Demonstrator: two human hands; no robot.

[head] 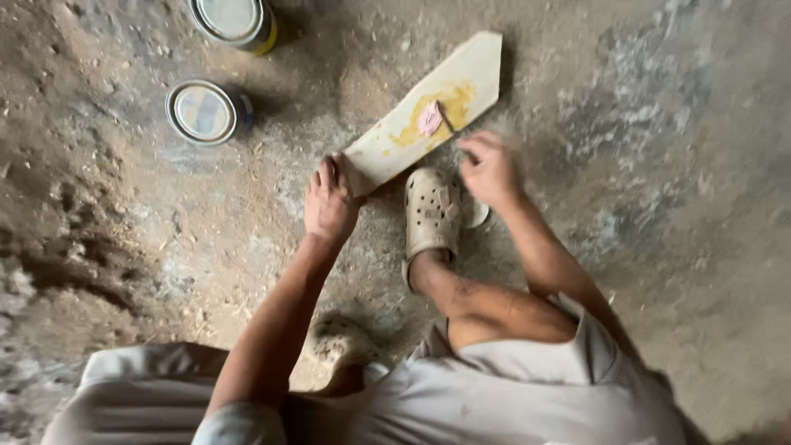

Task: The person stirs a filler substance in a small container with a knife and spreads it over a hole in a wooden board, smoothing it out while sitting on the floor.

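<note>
1. Your left hand (pixel 329 200) lies flat, fingers spread and pressed down on the near end of a pale board scrap (pixel 428 111), pinning it to the ground.
2. The board scrap is a thin, flat, cream-coloured offcut with a squared far end and a narrower near end. It lies slantwise on the floor, running from your left hand up toward the right.
3. A smear of yellow-ochre paste (pixel 449 103) spreads over the middle of the board, glossy against the matte surface. A small pink dab (pixel 428 119) sits in it.
4. Your right hand (pixel 488 169) hovers just beside the board's right edge, fingers drawn together as if pinching. It is blurred, so you cannot tell exactly what it grips. A thin dark stick-like tool (pixel 445 117) crosses the paste near those fingertips.
5. Your right foot wears a beige perforated clog (pixel 431 216), set just below the board, between your two hands. A second clog (pixel 342 342) of the same kind shows lower, partly hidden by your left arm.
6. Two round metal tins stand well apart from the board at upper left: one (pixel 204 111) with a shiny lid, another (pixel 235 21) with a yellow side at the top edge.
7. The floor (pixel 659 165) is rough, dusty concrete, mottled grey and brown with loose grit.
</note>
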